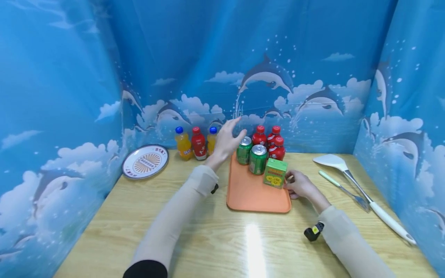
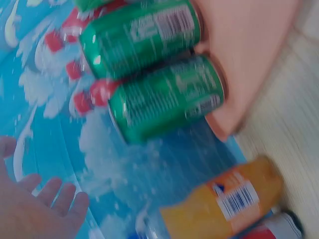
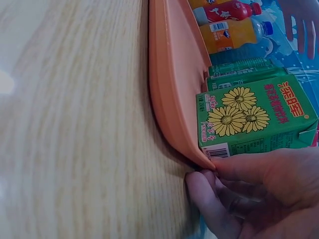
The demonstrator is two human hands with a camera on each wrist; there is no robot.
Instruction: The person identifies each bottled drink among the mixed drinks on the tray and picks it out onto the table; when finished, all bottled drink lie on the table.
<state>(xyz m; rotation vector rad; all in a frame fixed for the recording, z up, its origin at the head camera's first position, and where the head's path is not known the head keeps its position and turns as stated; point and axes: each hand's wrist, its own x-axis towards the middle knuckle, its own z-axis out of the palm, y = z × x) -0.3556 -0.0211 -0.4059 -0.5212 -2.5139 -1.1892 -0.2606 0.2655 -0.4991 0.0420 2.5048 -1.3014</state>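
Observation:
My right hand (image 1: 299,184) pinches the right rim of an orange tray (image 1: 257,197); in the right wrist view its thumb (image 3: 249,167) lies on the rim and fingers go under it. Beside that hand, a green drink carton (image 1: 274,175) with yellow flowers stands on the tray. Two green cans (image 1: 258,160) stand behind the carton, and three red bottles (image 1: 278,150) are grouped at the back right. My left hand (image 1: 227,141) is raised left of the cans, fingers spread. The left wrist view shows it (image 2: 42,209) holding nothing, apart from the cans.
Left of the tray stand two orange drink bottles (image 1: 184,146) with a red bottle (image 1: 199,144) between them. A round plate (image 1: 145,162) leans at the back left. On the right lie a white-handled spatula (image 1: 387,218) and a green-handled fork (image 1: 333,181). Blue curtains (image 1: 194,69) enclose the table.

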